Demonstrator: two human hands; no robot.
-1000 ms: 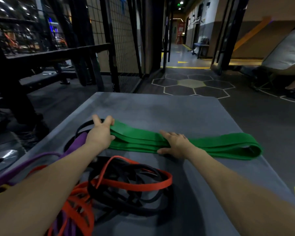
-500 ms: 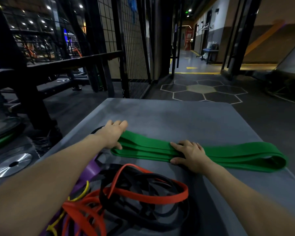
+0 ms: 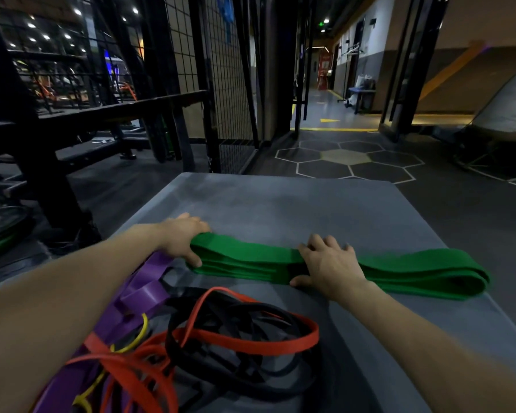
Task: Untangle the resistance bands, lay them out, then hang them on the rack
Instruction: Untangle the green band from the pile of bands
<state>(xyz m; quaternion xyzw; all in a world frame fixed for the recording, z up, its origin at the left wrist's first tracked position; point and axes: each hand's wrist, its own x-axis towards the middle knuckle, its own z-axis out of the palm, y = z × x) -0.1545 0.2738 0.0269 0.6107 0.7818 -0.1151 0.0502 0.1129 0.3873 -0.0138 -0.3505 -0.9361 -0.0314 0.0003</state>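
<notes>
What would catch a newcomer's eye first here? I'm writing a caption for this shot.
The bright green band lies folded flat across the grey mat, with the left hand gripping its left end and the right hand holding its middle. Nearer the camera, a tangle of red, black and purple bands is heaped.

Both hands, left hand (image 3: pixel 182 238) and right hand (image 3: pixel 329 265), grip the folded green band (image 3: pixel 423 271).
</notes>
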